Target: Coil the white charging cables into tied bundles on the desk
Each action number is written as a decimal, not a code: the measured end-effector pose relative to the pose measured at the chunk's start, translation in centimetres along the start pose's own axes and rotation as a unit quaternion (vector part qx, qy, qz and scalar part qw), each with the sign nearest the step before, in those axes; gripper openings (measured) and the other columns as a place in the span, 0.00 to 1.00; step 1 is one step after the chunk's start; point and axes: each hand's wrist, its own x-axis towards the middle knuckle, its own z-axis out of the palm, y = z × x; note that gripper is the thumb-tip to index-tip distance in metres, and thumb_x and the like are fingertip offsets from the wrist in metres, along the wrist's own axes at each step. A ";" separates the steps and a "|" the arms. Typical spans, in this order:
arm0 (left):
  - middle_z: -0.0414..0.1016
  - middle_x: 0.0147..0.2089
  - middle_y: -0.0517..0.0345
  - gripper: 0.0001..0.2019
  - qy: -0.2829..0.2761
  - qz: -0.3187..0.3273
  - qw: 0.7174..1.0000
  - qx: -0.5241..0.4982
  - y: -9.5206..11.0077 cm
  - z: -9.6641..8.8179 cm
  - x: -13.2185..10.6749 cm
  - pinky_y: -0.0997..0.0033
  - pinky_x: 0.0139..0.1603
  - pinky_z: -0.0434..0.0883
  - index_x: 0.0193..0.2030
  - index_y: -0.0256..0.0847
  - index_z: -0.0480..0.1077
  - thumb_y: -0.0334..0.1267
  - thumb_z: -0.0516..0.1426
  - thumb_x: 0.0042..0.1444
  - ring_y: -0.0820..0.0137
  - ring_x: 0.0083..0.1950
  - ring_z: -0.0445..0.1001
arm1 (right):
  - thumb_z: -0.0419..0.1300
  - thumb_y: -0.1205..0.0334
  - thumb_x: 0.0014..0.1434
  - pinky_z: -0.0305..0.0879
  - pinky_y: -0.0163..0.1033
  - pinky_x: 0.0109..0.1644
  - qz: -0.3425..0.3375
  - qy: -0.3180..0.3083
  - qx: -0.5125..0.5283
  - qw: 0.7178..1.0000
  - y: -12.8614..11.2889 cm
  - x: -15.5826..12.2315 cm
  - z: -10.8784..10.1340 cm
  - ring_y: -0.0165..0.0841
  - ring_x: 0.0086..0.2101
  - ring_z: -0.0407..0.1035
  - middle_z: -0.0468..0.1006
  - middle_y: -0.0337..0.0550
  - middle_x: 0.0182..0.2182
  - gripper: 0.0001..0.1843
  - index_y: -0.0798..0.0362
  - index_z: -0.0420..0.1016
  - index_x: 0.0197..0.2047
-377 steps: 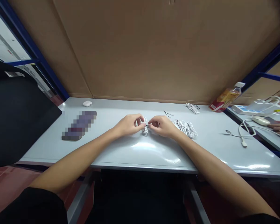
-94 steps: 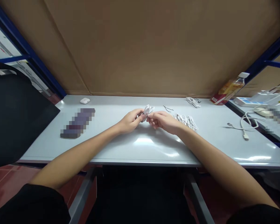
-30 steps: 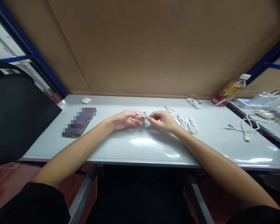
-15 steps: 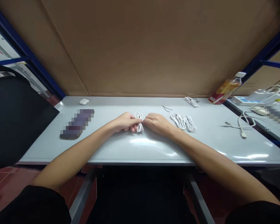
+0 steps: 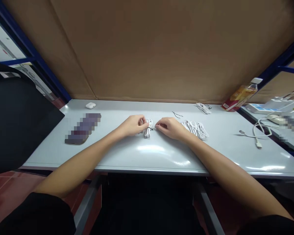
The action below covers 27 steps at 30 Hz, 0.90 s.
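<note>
A small coiled white cable [image 5: 147, 128] rests on the grey table [image 5: 147, 153] between my two hands. My left hand [image 5: 133, 125] is closed on the coil's left side. My right hand [image 5: 168, 127] pinches a thin black twist tie [image 5: 152, 129] at the coil's middle, fingertips pressed together. Both wrists lie low over the tabletop.
Two bundled white cables [image 5: 195, 128] lie just right of my right hand, with a loose black tie [image 5: 177, 114] and another bundle [image 5: 203, 108] behind. A phone [image 5: 82, 128], an earbud case [image 5: 90, 105], a bottle [image 5: 241, 95] and a loose cable [image 5: 256, 133] sit farther out. Cardboard backs the table.
The coil was turned over in both hands above the table, then lowered onto it. My right hand has drawn slightly to the right, and the black tie now shows at the coil's waist.
</note>
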 end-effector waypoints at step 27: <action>0.77 0.35 0.59 0.13 -0.015 0.057 0.997 0.047 -0.2 0.4 0.1 0.68 0.38 0.67 0.41 0.43 0.73 0.50 0.61 0.58 0.68 0.35 0.73 | 0.58 0.61 0.66 0.59 0.38 0.36 0.037 -0.029 -0.016 0.999 -0.1 0.0 -1.0 0.33 0.30 0.69 0.81 0.45 0.31 0.12 0.54 0.83 0.39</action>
